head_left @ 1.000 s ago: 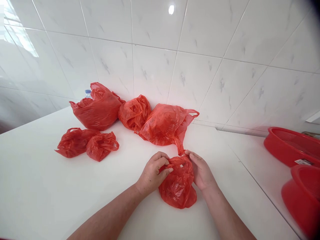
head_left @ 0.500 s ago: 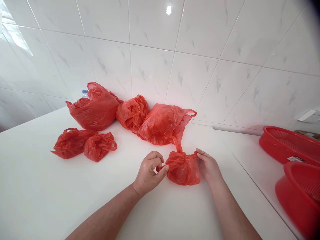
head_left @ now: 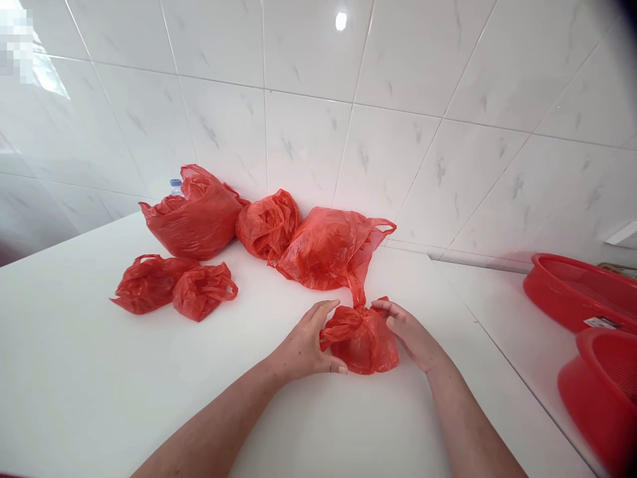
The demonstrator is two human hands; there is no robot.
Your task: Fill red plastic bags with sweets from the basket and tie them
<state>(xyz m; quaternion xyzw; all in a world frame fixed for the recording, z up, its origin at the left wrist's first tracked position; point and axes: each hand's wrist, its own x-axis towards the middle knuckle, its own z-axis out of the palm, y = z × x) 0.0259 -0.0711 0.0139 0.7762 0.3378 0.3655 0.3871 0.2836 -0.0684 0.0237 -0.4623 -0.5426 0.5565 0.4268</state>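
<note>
We see a small red bag [head_left: 368, 348] resting on the white table [head_left: 239, 418], nearer the table's right edge than its left. It is gathered at the top and wider below.

Our left hand [head_left: 304, 345] curves around the bag's left side, thumb and fingers spread well apart, with a loop of the bag between them; we cannot tell how firmly they touch it. Our right hand [head_left: 413, 338] is at the bag's upper right, loosely bent, thumb a little parted from the fingers. Its fingertips are beside a raised tip of the bag, and we cannot tell whether they touch it.

Along the table's far edge we see three more bags in a row: a large bag [head_left: 199, 226] by the far left corner, a round bundle [head_left: 269, 226] in the middle, and a puffed bag [head_left: 323, 252]. A handle of the puffed bag reaches down to the top of the small red bag. The blue-capped top of a bottle [head_left: 176, 187] shows behind the large bag.

Nearer the left edge, two crumpled bags [head_left: 202, 292] lie side by side, touching. Beyond the right edge are two red baskets [head_left: 552, 295], the farther one bearing a label [head_left: 600, 322].
</note>
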